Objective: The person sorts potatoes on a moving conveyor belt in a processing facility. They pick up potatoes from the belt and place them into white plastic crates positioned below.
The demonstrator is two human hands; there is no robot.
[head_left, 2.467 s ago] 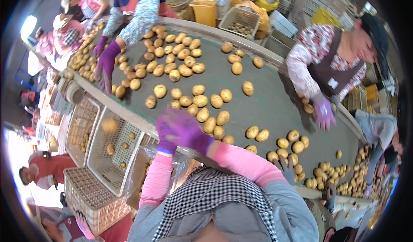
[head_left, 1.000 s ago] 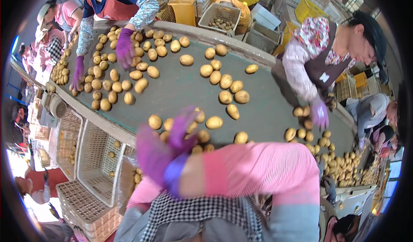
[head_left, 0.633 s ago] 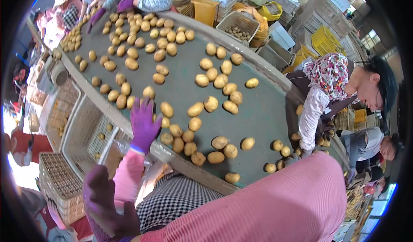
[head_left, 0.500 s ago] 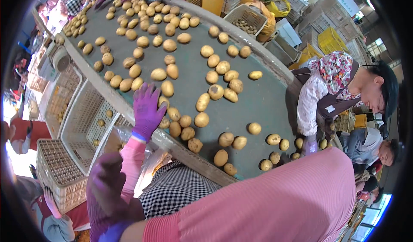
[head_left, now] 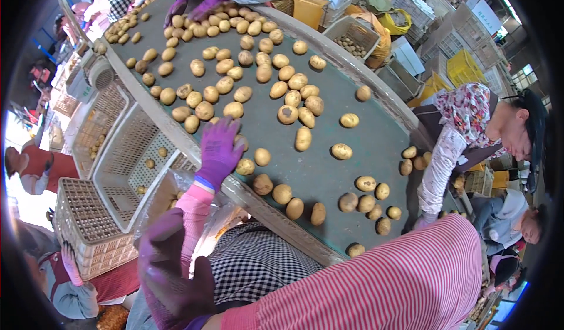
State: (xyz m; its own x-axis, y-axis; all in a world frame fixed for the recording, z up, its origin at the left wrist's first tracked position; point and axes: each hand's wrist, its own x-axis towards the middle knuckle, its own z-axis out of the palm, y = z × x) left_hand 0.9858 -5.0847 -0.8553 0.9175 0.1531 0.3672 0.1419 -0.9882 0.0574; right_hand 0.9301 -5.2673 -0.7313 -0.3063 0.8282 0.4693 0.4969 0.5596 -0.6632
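Note:
My left hand (head_left: 220, 148), in a purple glove, is over the near edge of the belt with fingers spread, palm down. One potato (head_left: 241, 142) is partly hidden beside its thumb, and another shows at its fingertips; whether it presses on them I cannot tell. Across my body reaches my right arm in a striped sleeve. At its end my right hand (head_left: 170, 271), in a soiled purple glove, is raised off the belt, thumb apart from the fingers and nothing visible in it. Many loose potatoes (head_left: 303, 138) lie scattered over the green conveyor belt (head_left: 270, 180).
Plastic crates (head_left: 111, 204) stand left of the belt, some holding a few potatoes. A co-worker's arm (head_left: 437, 171) reaches onto the belt at right. Another person's purple gloves (head_left: 205, 4) handle potatoes at the far end. Stacked crates (head_left: 464, 66) are behind the belt.
Potatoes on the belt have shifted. My right hand's fingers have straightened, with the thumb spread from them. My left hand stays over the belt's near edge. The far person's gloves now reach over potatoes.

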